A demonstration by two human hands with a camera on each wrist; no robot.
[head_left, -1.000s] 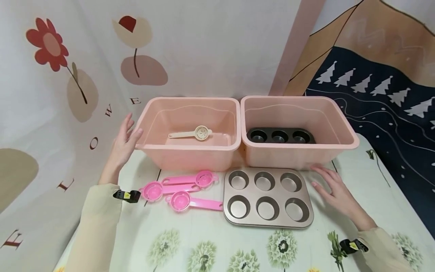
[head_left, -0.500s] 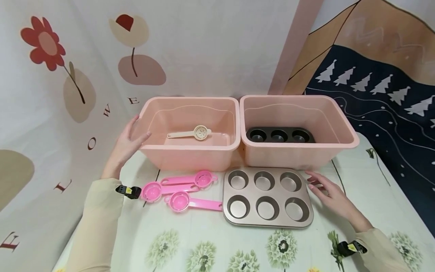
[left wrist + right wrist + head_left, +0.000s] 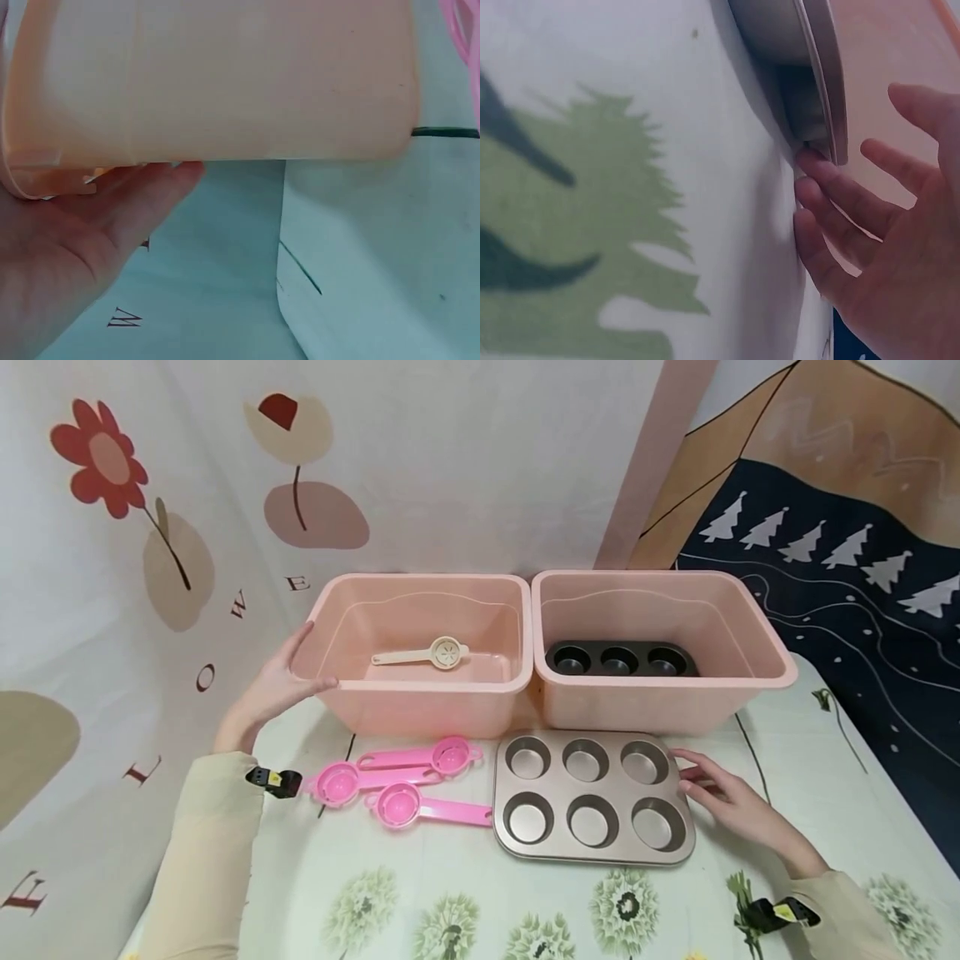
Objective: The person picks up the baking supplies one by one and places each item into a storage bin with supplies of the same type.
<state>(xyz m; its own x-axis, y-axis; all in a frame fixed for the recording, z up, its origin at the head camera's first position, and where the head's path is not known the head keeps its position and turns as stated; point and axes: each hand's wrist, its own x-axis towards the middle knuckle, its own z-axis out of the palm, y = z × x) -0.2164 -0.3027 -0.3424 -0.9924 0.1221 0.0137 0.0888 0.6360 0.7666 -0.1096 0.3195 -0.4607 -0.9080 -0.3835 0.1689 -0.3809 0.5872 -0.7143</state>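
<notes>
My left hand [image 3: 273,689] rests at the left end of the left pink bin [image 3: 420,714], its thumb along the front rim. In the left wrist view the fingers [image 3: 161,191] lie fairly straight beneath the bin's rim, against the outer wall; the thumb is hidden. A bronze-coloured muffin tin [image 3: 592,785] lies in front of the bins. At its right edge is my right hand [image 3: 738,802]. The right wrist view shows fingertips [image 3: 810,161] beside and just under the tin's rim, with the thumb apart from it.
Several pink egg separators [image 3: 397,803] lie left of the tin. A cream egg separator [image 3: 445,653] is inside the left bin. The right pink bin [image 3: 720,706] contains a dark muffin tin [image 3: 617,658]. Printed fabric backdrops [image 3: 450,460] stand close behind and at the sides.
My left hand has come in from beside the bin onto its rim. My right hand has moved slightly left to the tin's edge, fingers bending a little. Tin and bins keep their places.
</notes>
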